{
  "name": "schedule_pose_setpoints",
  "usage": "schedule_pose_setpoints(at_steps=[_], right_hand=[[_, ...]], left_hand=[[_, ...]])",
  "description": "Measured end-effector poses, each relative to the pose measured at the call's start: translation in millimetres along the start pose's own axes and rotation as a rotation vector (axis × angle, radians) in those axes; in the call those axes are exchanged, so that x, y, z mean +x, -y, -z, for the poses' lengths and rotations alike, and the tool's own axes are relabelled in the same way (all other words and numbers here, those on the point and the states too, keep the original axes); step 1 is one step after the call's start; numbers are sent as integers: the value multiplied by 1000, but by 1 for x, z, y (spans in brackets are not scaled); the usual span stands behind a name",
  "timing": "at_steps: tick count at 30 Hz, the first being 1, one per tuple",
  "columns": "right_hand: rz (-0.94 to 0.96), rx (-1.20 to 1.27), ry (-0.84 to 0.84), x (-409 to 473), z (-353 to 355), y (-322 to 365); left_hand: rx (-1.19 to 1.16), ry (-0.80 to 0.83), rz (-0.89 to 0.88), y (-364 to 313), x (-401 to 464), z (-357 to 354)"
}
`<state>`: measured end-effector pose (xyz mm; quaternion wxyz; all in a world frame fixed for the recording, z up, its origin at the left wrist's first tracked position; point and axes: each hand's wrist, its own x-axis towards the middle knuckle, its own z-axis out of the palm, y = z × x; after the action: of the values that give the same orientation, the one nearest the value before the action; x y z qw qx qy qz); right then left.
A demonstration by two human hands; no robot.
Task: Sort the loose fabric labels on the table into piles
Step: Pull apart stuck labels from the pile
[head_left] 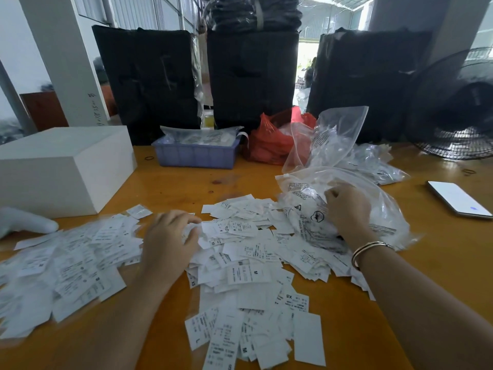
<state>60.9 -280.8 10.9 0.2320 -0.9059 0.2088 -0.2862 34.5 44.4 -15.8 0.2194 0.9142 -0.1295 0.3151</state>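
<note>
Loose fabric labels (pixel 240 252) lie heaped across the middle of the wooden table (pixel 440 263), with a second spread (pixel 66 263) at the left. The left hand (pixel 170 241) rests on the heap, fingers curled around a few labels; the right hand (pixel 346 206) grips a clear plastic bag (pixel 301 198) lying on the heap's right edge. Around them stand a white box (pixel 61 166), a blue tray (pixel 197 153), a red bag (pixel 269 142), a phone (pixel 457 198) and a fan (pixel 458 108).
</note>
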Motion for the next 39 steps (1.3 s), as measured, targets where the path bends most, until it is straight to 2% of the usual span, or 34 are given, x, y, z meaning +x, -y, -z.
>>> schedule_pose_setpoints(at_steps=[3,5,6,8,10,13,15,17,19,22,24,31,36,39], right_hand=[[165,165,-139,-12,8,20],[300,399,-93,-32,14,41],[332,514,-6,-45,15,51],[324,691,268,-69,12,68],[344,751,496,-90,4,76],[395,802,649,-108,-5,80],[393,816,662,-112,-7,80],[360,782,664,-111,-8,79],[352,643,702,-109,-6,74],[575,190,812,-107,-2,66],[726,-32,813,-107,-3,63],[672,22,837,-106,-7,64],[708,-95,866,-108,-8,62],[666,-15,896,-107,-8,64]], left_hand=[[-145,64,-81,-15,-4,-1],[-271,92,-107,-23,-6,-2],[-349,126,-95,-27,-7,-2],[-511,250,-13,-31,-8,-3],[-670,413,84,-32,-8,-2],[-776,551,141,-34,-8,-4],[-764,503,174,-34,-8,-7],[-760,390,221,-35,-8,-8],[-780,301,280,-33,-8,-8],[-893,231,398,-29,-7,-6],[-955,223,439,-28,-6,-7],[-989,183,438,-28,-4,-5],[-1005,135,473,-27,-4,-5],[-1037,138,498,-28,-4,-5]])
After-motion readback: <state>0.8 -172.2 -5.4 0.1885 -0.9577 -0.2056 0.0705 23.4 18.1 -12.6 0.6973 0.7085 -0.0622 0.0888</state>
